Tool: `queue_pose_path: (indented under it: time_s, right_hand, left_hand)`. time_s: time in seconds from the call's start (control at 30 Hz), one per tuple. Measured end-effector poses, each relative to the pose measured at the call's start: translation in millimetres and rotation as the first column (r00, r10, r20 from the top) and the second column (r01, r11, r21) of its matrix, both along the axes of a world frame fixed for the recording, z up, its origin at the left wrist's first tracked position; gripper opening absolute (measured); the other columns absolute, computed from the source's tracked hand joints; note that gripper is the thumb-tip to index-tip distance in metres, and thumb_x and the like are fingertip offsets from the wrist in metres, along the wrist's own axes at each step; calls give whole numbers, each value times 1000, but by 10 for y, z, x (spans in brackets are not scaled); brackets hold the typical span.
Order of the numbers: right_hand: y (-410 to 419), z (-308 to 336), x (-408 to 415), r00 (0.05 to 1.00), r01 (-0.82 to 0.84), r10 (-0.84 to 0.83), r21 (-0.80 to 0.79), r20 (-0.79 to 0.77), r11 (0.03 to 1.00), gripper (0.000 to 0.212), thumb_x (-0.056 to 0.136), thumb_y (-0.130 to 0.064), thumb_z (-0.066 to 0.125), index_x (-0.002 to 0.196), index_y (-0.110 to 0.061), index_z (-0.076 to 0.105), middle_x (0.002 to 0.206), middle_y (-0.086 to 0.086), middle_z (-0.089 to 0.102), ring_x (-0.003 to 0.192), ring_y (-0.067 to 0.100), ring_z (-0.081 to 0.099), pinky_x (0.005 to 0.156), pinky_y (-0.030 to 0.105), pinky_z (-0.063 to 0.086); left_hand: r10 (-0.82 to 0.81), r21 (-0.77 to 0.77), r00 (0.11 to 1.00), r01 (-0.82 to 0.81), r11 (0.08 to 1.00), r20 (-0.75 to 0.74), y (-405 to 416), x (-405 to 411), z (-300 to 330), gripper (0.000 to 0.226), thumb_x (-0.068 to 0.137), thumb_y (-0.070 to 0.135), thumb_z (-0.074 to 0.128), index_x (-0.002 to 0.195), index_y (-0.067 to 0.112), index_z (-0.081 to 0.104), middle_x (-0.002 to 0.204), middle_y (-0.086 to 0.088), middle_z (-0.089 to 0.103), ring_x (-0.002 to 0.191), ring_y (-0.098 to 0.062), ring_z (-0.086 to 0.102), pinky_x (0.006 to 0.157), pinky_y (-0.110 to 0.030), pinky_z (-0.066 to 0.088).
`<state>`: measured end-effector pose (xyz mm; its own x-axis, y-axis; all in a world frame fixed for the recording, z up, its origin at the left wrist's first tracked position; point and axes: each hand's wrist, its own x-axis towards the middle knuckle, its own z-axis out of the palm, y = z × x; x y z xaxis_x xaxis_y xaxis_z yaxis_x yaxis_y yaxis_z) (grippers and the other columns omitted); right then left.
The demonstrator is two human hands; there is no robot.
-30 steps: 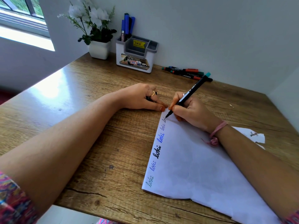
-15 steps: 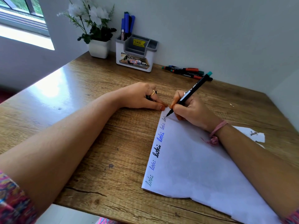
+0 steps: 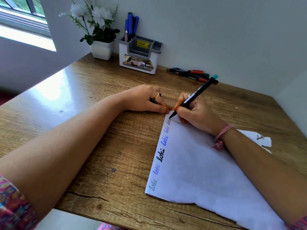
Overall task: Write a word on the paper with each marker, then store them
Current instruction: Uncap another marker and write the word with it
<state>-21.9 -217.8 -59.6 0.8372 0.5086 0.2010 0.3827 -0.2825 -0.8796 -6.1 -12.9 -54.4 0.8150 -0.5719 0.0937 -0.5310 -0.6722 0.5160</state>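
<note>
- White sheet of paper [image 3: 207, 176] lies askew on the wood-grain table [image 3: 99, 146], its near edge torn and ragged; a torn white scrap [image 3: 264, 140] shows beyond the right forearm.
- Along the paper's left edge runs a column of the handwritten word "loki", repeated in green, blue, thick black, blue and thinner dark strokes.
- Right hand [image 3: 197, 113] pinches a slim black marker with a teal end [image 3: 194, 97], fingers curled round the barrel; the tip touches the paper at its far corner, just past the last word.
- Left hand [image 3: 146, 100], a gold ring on one finger, rests on the table with its thumb tip at that same corner; something dark is tucked under its curled fingers, but what it is cannot be told.
- Against the wall stands a white and grey desk organiser [image 3: 141, 53] with a yellow price sticker reading "49.00" and a front label showing "42"; blue markers [image 3: 131, 25] stand in its left compartment.
- Loose red- and green-capped markers [image 3: 189, 73] lie on the table to its right.
- White pot of white flowers [image 3: 99, 39] stands just left of the organiser.
</note>
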Motion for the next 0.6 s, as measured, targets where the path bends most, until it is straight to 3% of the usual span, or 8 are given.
queue_pose_path:
  time_s: [0.13,0.23,0.4,0.5,0.6]
  right_hand:
    - [-12,-3,13,1000,-5,5,-5,7,1000,5,74,-8,53,71,-12,51,51,-5,54,44,5,48,46,17,40]
    - [-16,-1,20,1000,24,-23,46,-16,999,8,74,-6,50,70,-13,51,47,-5,52,42,6,46,43,17,39]
    - [-15,29,58,980,176,-141,280,-142,944,9,75,-8,47,72,-16,49,46,-9,44,40,5,37,39,16,31]
    - [-14,19,78,971,186,-116,355,-211,916,7,75,-8,48,76,-15,49,52,-7,47,46,9,40,44,21,32]
    - [-29,18,72,969,141,-50,376,-242,916,14,78,-13,45,82,-14,58,66,0,59,61,12,55,53,22,42]
  left_hand:
    - [-4,-5,1000,4,1000,-16,10,-7,-16,40,85,46,61,124,48,52,98,6,53,91,-8,53,79,-28,44]
    - [37,-193,990,-64,979,-138,25,-22,1,41,90,25,54,127,36,40,104,2,56,98,-12,55,90,-30,42]
    - [40,-352,972,-122,928,-232,53,12,-22,27,93,-1,44,114,16,50,92,4,61,91,-12,58,93,-32,44]
    - [-1,-396,971,-98,913,-241,58,-6,-12,27,95,0,47,119,10,49,99,2,65,94,-10,63,91,-24,50]
    - [-3,-375,979,-75,924,-204,58,-3,-13,28,93,5,52,120,8,45,104,10,69,103,-8,64,94,-18,46]
